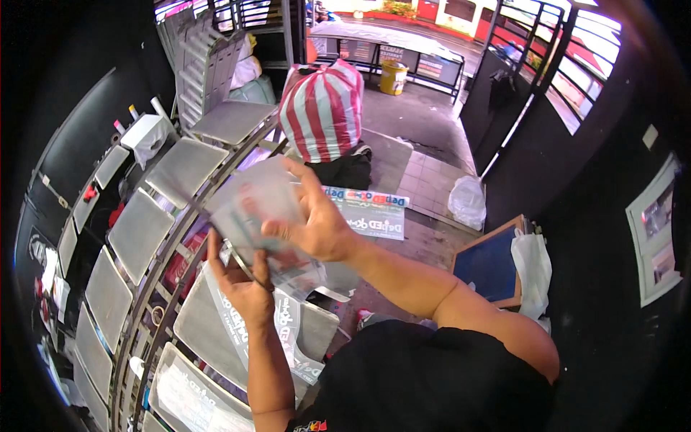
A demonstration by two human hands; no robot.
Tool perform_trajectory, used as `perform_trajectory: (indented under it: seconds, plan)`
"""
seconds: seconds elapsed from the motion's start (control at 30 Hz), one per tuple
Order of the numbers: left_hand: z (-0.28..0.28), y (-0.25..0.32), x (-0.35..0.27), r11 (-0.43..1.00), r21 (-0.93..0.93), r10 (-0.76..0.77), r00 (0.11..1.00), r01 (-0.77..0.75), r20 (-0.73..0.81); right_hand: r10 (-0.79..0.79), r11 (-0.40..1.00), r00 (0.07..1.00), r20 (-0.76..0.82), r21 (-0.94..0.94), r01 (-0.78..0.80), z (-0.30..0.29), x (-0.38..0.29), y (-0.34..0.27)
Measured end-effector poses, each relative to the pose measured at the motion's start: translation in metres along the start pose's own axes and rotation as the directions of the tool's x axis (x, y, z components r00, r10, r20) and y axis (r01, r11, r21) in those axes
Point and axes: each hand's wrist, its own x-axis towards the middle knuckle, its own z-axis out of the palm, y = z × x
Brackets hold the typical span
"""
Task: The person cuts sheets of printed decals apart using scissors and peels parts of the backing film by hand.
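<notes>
Both hands hold a blurred, translucent printed sheet point(259, 205) up in front of my chest. My right hand point(307, 218) grips its right side, thumb across the front. My left hand point(245, 275) supports the lower left edge, fingers and thumb apart around it; a thin dark edge or tool crosses near its fingers, too blurred to name. Beneath, more transparent film with white and red lettering point(289, 324) lies over a grey platen point(208, 318) of a screen-printing table. Another printed film point(378, 218) lies beyond my right hand, lower down, with a coloured lettered strip along its top.
Several grey platens point(141, 233) line curved metal rails at left. A red-and-white striped bag point(323, 110) stands ahead. To the right are a wood-framed blue screen point(486, 270), a white bag point(533, 272) and a plastic bag point(467, 202) on the floor. A yellow bucket point(393, 77) stands near the doorway.
</notes>
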Motion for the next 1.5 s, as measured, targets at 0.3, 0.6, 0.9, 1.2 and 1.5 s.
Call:
perform_trajectory:
  seconds: [0.3,0.6,0.9,1.2,1.5]
  plan:
    - [-0.012,0.007,-0.104,0.969,0.103,-0.225,0.974,0.224,-0.007,0.001,0.999,0.958,0.286,-0.048,0.013,-0.054,-0.039,-0.017]
    - [-0.057,-0.011,-0.269,0.779,0.149,-0.546,0.776,0.609,-0.316,0.400,0.870,0.916,-0.027,0.327,-0.370,-0.065,-0.073,0.057]
    - [-0.166,0.092,-0.318,0.768,0.140,-0.513,0.731,0.626,-0.450,0.400,0.822,0.899,0.180,0.364,-0.439,0.075,-0.114,0.078]
    - [-0.359,0.181,-0.346,0.888,0.132,-0.232,0.677,0.441,-0.698,0.567,0.790,0.734,0.373,0.004,-0.613,0.358,-0.130,0.185]
    - [-0.554,0.122,-0.422,0.174,0.445,-0.038,0.457,0.878,-0.888,0.675,0.611,0.733,0.085,-0.621,-0.490,0.229,-0.267,0.280]
